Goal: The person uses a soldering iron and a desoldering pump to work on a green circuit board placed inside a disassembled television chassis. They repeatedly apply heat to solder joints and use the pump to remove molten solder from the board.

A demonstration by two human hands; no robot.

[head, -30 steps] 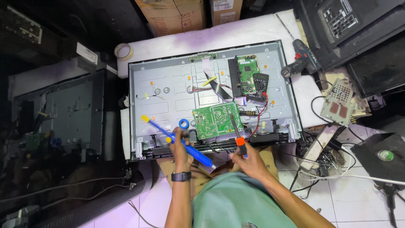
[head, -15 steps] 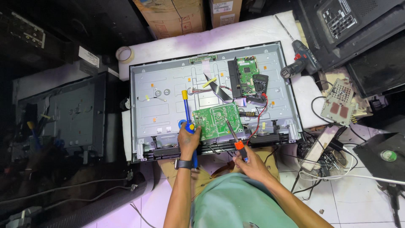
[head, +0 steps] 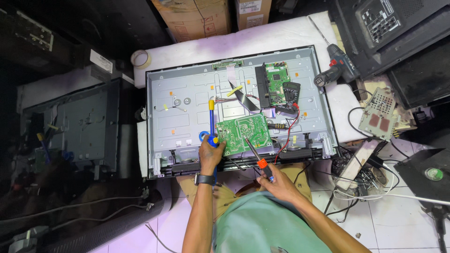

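Observation:
An opened flat-screen television (head: 187, 93) lies back-side up on a white padded table, its grey metal chassis exposed. A green circuit board (head: 243, 133) sits near its front edge. My left hand (head: 211, 152) grips a blue desoldering pump (head: 211, 119) with a yellow tip, held upright at the board's left edge. My right hand (head: 276, 182) holds a soldering iron (head: 255, 157) with an orange collar, its tip resting on the green board. A smaller green board (head: 276, 77) and a black multimeter (head: 290, 93) lie further back on the chassis.
A cordless drill (head: 335, 70) lies on the table's right edge. A roll of tape (head: 139, 58) sits at the back left. Another dismantled television (head: 79, 126) stands to the left. Cables and a loose brown circuit board (head: 379, 115) clutter the right side; cardboard boxes (head: 197, 16) stand behind.
My left hand has swung the blue pump from slanting to upright and brought it to the board's left edge. My right hand's iron has moved up onto the green board.

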